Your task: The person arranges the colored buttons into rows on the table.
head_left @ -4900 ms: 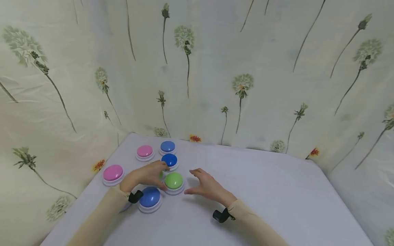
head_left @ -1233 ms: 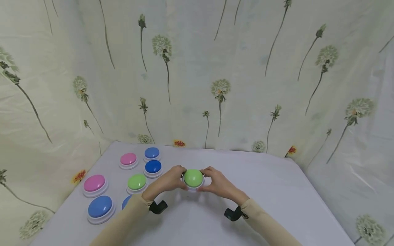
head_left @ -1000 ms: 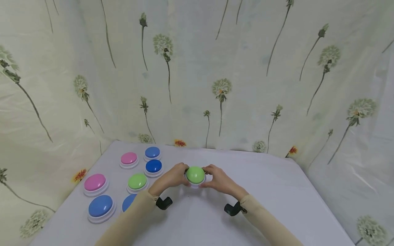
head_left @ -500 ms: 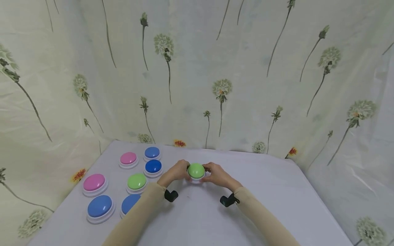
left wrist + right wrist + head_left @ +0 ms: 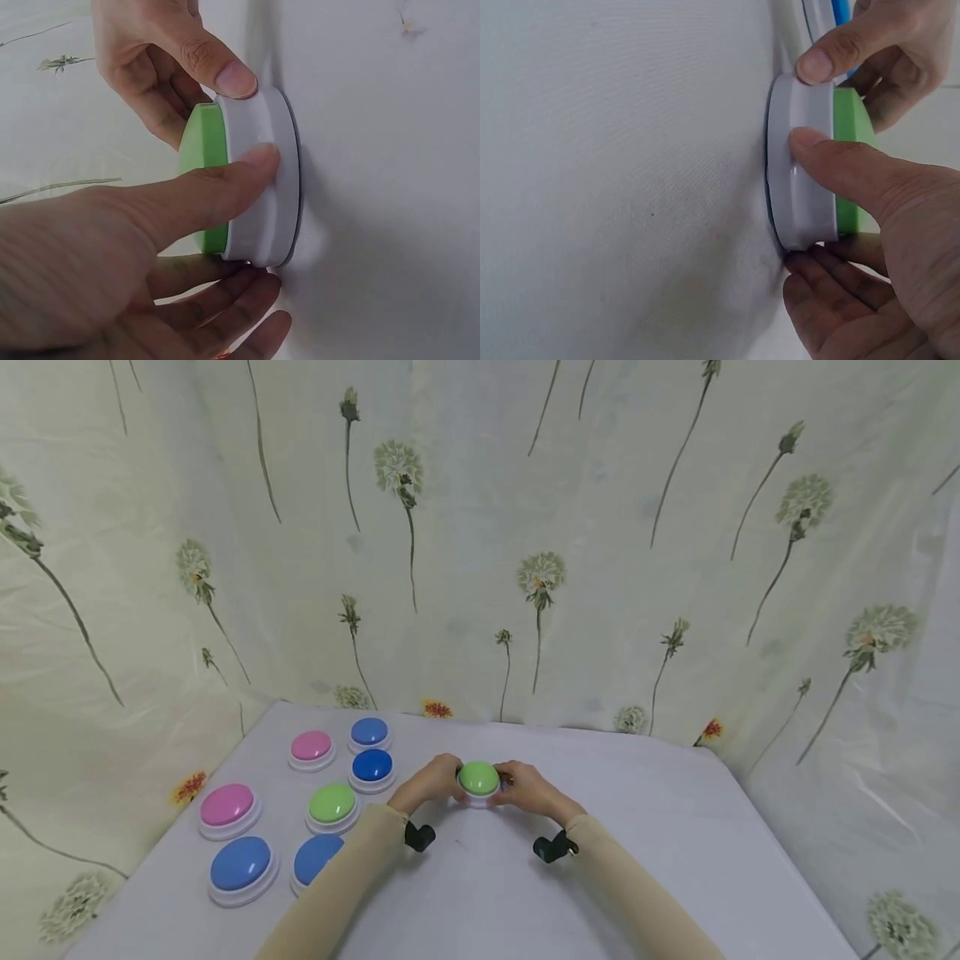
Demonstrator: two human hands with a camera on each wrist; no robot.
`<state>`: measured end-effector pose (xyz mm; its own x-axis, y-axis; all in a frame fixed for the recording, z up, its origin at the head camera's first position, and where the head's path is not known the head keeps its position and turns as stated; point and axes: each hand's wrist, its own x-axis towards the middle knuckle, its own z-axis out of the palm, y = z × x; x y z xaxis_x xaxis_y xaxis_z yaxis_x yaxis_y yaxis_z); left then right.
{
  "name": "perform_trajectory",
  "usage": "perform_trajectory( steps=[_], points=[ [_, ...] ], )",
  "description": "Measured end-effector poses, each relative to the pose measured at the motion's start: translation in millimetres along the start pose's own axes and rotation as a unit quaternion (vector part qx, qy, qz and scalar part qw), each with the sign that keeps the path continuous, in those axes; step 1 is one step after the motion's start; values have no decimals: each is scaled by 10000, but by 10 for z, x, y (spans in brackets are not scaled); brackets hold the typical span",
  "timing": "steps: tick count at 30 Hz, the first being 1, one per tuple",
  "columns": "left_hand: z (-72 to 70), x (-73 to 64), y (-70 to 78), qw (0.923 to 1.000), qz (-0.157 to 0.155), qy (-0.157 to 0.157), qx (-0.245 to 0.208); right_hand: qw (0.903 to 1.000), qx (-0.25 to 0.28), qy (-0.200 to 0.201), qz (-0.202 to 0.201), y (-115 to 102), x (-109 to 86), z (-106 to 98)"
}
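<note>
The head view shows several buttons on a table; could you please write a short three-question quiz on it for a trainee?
1. How many pink buttons show in the head view?

2. True or false: the left hand and the right hand grip the same green button.

3. Which hides part of a blue button in the head view?
A) the left sleeve
B) the right sleeve
C) the right hand

Key: 1. Two; 2. True; 3. A

Lower centre, I see a button [image 5: 478, 778] between left hand [image 5: 433, 779] and right hand [image 5: 535, 791]; seven more buttons [image 5: 332, 803] lie on the table [image 5: 675, 835], lower left.
</note>
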<state>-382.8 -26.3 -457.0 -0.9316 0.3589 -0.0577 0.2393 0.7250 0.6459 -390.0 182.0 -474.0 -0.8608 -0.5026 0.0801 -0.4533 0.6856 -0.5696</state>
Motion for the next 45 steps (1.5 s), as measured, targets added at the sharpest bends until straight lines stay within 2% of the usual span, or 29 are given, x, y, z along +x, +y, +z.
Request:
perform_trajectory(
  steps=[9,18,23,28,33,36,45],
  points=[
    [-11,-11,3,9999,32,11,107,9999,105,19,-100,18,-2,6],
    [21,-33,-29,9999,44,-144,-29,9996,253,28,-108,31,-45,40],
    [-4,-55,-57,9996,115,-238,-56,9995,189,256,78,21,-101,4],
    [-64,-93,-39,9996,136,-233,22,9974,-166,685,139,-20,-154,-103],
    [-150,-199,34,9995,303,-71,57,9934,-470,1045,111,-104,-248,-204],
    [-203,-285,84,9991,426,12,38,9920,-563,1122,118,-147,-314,-230],
    [-273,-515,214,9965,808,71,183,9870,-838,1374,-15,-304,-493,-181]
  ],
)
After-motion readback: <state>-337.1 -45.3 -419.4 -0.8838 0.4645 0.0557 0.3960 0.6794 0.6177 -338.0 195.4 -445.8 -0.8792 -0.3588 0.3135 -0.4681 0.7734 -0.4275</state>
